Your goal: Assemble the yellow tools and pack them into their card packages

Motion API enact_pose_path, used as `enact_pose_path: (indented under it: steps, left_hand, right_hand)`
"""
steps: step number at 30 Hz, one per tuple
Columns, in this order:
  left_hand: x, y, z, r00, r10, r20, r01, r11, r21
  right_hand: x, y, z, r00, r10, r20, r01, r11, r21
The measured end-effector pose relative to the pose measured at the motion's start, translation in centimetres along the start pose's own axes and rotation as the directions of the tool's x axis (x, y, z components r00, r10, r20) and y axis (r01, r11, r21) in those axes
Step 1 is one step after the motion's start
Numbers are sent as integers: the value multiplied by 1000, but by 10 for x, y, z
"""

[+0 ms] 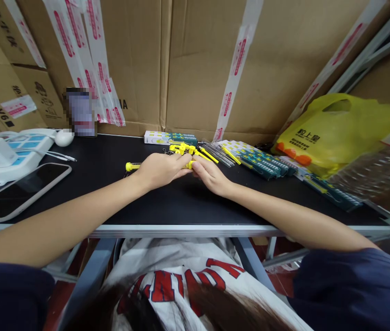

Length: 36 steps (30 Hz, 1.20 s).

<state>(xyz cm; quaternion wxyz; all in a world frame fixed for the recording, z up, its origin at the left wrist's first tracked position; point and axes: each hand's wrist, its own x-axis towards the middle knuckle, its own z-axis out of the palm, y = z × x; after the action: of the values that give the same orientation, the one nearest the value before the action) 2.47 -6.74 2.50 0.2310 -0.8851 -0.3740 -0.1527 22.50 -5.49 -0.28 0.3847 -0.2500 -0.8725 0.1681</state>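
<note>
Pinching together at the middle of the black tabletop, the two hands meet fingertip to fingertip in the head view. The left hand lies palm down with its fingers curled in. The right hand has its fingers drawn close. Both are closed on a small yellow plastic piece, which shows only as a sliver between them. A yellow-capped clear tube end sticks out beside the left wrist; whether it runs on under the palm to join that piece cannot be told. Just behind the hands lies a loose heap of yellow plastic clips, with thin clear tubes to its right. A white and green printed carton sits at the far edge against the brown cardboard boxes. A row of green and yellow packets runs toward the far right corner, where a yellow plastic carrier bag slumps. A white power strip and a white-rimmed dark-screened phone lie at the left edge. By the look of it the step in hand is fitting or parting a small part. Further handling would call for a steady fingertip grip with both hands kept close.
</note>
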Motion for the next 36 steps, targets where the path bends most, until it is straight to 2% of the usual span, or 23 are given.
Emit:
enact_pose_path:
  steps: [3, 7, 10, 12, 19, 24, 28, 33, 36]
  left_hand:
    - [0, 1, -3, 999, -10, 44, 10, 1000, -6]
    - [0, 2, -6, 993, 13, 118, -8, 999, -44]
    - [0, 2, -6, 993, 26, 118, -19, 998, -63]
    - [0, 2, -5, 994, 13, 107, -7, 999, -50]
    - [-2, 3, -2, 997, -32, 65, 31, 999, 15]
    - [-2, 3, -3, 996, -35, 88, 33, 999, 25]
    - [-3, 3, -3, 997, -25, 70, 23, 999, 34]
    - [-2, 2, -6, 995, -27, 95, 24, 999, 36]
    - [-1, 3, -7, 995, -13, 100, 10, 999, 30]
  right_hand:
    - [0, 1, -2, 999, -51, -2, 50, 995, -89]
    - [0, 5, -13, 985, -141, 98, 161, 960, -229]
    - [0, 3, -25, 967, -183, 179, 232, 921, -313]
    - [1, 0, -30, 967, -158, 198, 218, 919, -329]
    - [3, 1, -26, 983, -78, 166, 123, 953, -278]
    - [3, -4, -24, 994, -57, 94, 63, 995, -71]
    - [5, -5, -22, 986, -4, 168, 11, 999, -41]
    - [4, -2, -22, 994, -28, 108, 33, 998, -46]
    - [3, -1, -27, 991, -35, 127, 37, 999, -17]
